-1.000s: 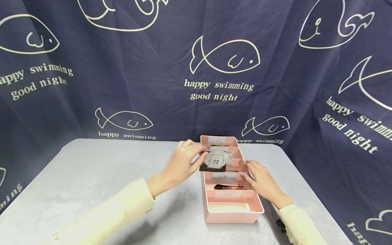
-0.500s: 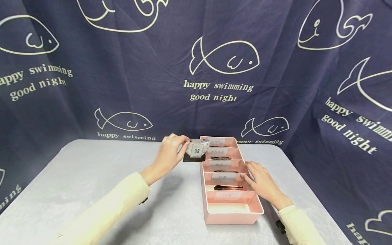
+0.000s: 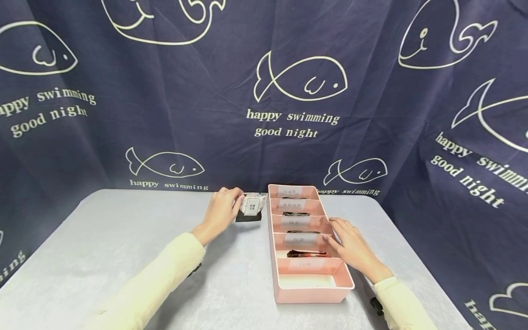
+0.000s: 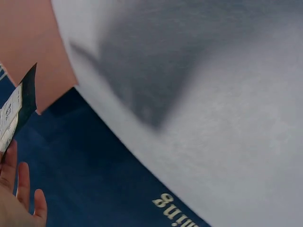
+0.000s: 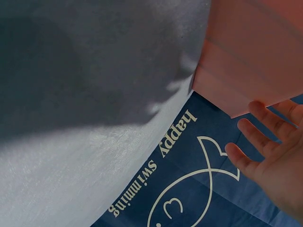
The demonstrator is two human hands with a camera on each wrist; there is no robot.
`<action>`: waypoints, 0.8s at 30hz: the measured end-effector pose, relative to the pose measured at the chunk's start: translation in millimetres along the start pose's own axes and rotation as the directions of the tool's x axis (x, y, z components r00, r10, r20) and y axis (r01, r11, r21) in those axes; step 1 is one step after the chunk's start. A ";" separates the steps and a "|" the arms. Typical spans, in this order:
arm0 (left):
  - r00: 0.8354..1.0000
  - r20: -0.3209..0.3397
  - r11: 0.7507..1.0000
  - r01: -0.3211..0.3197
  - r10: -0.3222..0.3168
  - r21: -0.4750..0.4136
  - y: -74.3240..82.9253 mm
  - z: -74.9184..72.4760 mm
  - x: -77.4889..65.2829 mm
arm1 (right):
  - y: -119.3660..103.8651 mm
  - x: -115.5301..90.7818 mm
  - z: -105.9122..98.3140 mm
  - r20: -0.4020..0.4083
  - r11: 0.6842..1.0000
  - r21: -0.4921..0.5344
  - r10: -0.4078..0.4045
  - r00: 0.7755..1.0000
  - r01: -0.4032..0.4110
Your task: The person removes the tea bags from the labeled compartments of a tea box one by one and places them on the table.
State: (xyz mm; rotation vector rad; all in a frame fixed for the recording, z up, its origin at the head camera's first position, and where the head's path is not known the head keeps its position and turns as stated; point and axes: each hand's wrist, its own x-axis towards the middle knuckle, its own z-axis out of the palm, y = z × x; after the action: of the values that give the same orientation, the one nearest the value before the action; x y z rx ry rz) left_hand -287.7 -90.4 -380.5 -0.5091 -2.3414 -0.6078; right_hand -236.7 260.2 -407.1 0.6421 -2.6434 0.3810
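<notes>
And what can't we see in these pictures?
Head view: front label, too blurred to read.
Head view: lower part of the dark packet second from back, behind a divider.
Left wrist view: held packet, cut off by the left edge.
Right wrist view: inside of the pink box, hidden by its outside.

The box (image 3: pixel 314 295) stands on the table (image 3: pixel 123 238), right of the packet (image 3: pixel 252 207).
</notes>
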 end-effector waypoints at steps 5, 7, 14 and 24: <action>0.999 0.020 0.999 0.040 -0.040 0.004 -8.7 12.3 -2.9 | 0.4 -0.3 0.5 -0.002 1.000 0.002 0.001 1.000 -0.001; 0.998 0.035 0.999 0.050 -0.050 0.011 -11.5 16.6 -3.5 | 0.6 -0.2 0.8 -0.005 1.000 0.003 0.001 1.000 -0.001; 0.994 0.051 0.995 0.096 -0.097 0.025 -19.2 26.8 -4.3 | 0.8 -0.2 1.4 -0.003 1.000 0.003 0.003 1.000 -0.003; 0.984 0.035 0.984 0.175 -0.174 -0.022 -29.8 36.5 -4.2 | 1.2 -0.4 1.0 -0.003 1.000 0.003 0.005 1.000 -0.005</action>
State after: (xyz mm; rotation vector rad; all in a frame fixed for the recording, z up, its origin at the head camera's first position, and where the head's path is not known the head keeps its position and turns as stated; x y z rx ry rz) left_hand -317.8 -95.7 -416.6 -0.3289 -2.4290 -0.7147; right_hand -237.3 261.0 -408.3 0.6355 -2.6426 0.3866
